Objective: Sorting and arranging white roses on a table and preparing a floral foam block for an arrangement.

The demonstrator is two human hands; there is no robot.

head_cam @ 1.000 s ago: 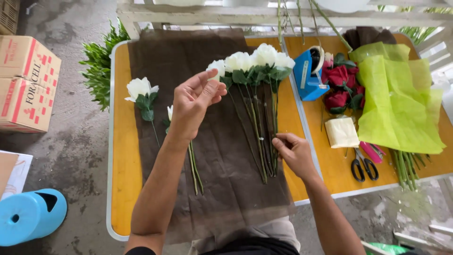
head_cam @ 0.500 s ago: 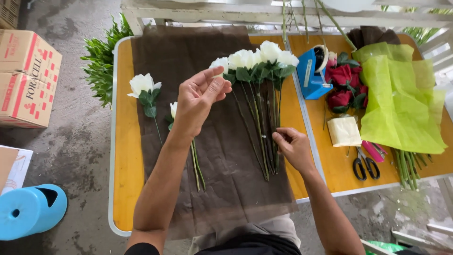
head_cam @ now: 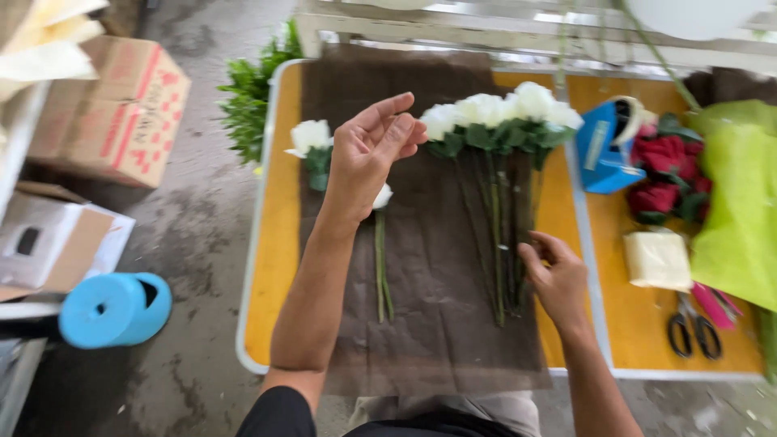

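Left hand (head_cam: 368, 158) raised, open, empty | right hand (head_cam: 554, 275) pinching stems of white rose bunch (head_cam: 502, 121) on brown wrapping sheet (head_cam: 437, 324)

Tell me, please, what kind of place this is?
Probably a florist's work area, perhaps outdoors. White roses lie on brown wrapping paper over an orange table, with red roses, green wrapping sheets and scissors beside.

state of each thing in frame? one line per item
left hand: raised, open, empty
right hand: resting on the stems
white roses: lying in a row on the wrap
brown wrap: spread flat on table
scissors: lying closed
red roses: piled, lying flat
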